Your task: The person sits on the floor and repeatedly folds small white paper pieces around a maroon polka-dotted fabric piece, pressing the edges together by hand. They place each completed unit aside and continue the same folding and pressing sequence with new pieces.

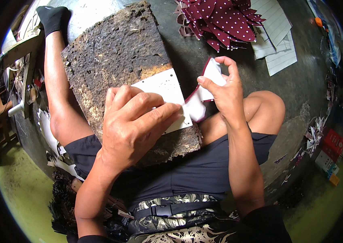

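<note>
A white card (160, 86) with small dark dots lies on a rough, dark, weathered slab (110, 48) across my lap. Over the card, my left hand (133, 119) is closed, its fingers curled and fingertips together at the card's right edge. Whatever those fingers hold is hidden under them. My right hand (228, 83) pinches a cut piece with a white back and maroon edge (213, 77) between thumb and fingers, off the slab's right side. The piece's lower part hangs down beside the card, close to my left fingertips.
A heap of maroon cut pieces with white dots (230, 22) lies on the dark floor beyond the slab. Lined paper sheets (278, 44) lie right of it. Scraps and a red box (333, 143) are at far right; a wooden frame (21, 50) stands at left.
</note>
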Demonstrator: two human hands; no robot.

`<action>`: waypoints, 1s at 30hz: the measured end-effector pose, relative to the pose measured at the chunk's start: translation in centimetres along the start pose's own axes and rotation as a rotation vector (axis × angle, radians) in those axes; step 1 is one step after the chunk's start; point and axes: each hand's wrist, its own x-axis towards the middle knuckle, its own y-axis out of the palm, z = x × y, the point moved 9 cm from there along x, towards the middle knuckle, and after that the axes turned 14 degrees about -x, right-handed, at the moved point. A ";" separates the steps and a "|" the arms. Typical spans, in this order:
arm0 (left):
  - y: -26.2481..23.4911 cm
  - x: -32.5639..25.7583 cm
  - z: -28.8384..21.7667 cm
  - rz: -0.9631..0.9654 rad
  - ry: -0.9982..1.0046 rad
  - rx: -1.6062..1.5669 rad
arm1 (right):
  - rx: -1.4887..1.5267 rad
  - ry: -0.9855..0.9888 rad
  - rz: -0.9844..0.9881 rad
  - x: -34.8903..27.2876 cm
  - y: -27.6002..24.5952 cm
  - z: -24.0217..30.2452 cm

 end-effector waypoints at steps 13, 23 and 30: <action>-1.7 -1.0 1.6 -0.202 -0.183 -0.184 | 0.560 -0.201 -0.070 -5.9 -7.4 10.1; -4.3 -3.2 2.0 -0.263 -0.329 -0.421 | 0.439 -0.080 0.132 -3.9 -2.2 9.3; -1.2 -1.7 0.7 -0.082 -0.094 -0.060 | -0.086 -0.043 0.030 -1.7 -2.4 6.5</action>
